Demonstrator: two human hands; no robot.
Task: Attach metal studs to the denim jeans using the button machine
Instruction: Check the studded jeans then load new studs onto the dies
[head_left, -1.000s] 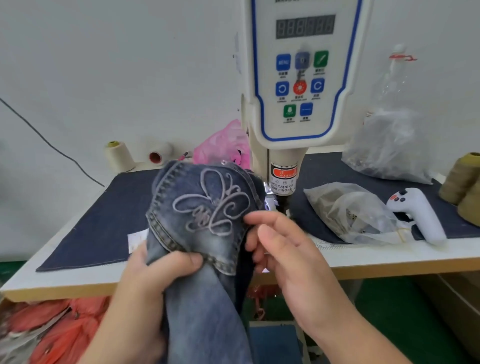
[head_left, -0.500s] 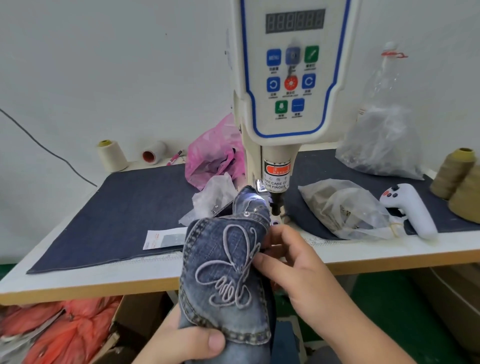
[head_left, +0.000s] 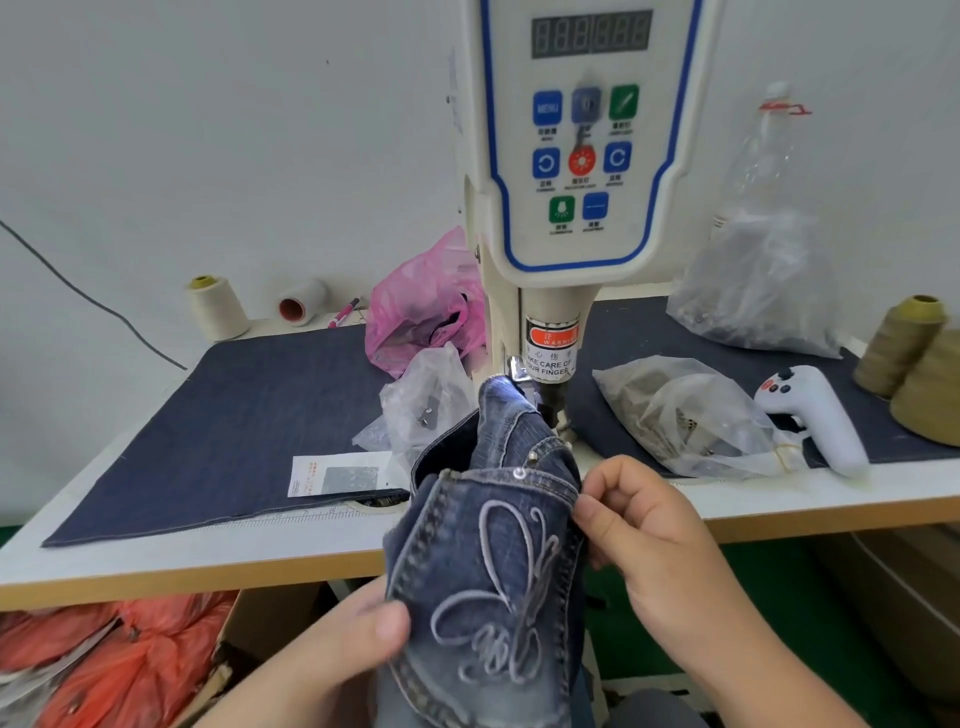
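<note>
Blue denim jeans (head_left: 483, 582) with a pale embroidered butterfly on the back pocket hang in front of the table edge. Their top fold reaches up under the head of the white button machine (head_left: 582, 156), beside its warning label. Two small metal studs (head_left: 518, 472) show on the pocket's upper hem. My left hand (head_left: 337, 644) grips the pocket's left edge with the thumb on top. My right hand (head_left: 644, 530) pinches the pocket's right corner with curled fingers.
A dark denim mat (head_left: 249, 415) covers the white table (head_left: 260, 566). On it lie a pink bag (head_left: 421, 312), clear bags of parts (head_left: 691, 415), a white handheld controller (head_left: 815, 415), thread cones (head_left: 914, 358) and a paper tag (head_left: 337, 473). Orange bags (head_left: 104, 660) sit below the table.
The jeans have been lowered and pushed forward, so the pocket top now sits under the machine head. My left hand dropped to the pocket's lower left; my right hand shifted to its right corner.
</note>
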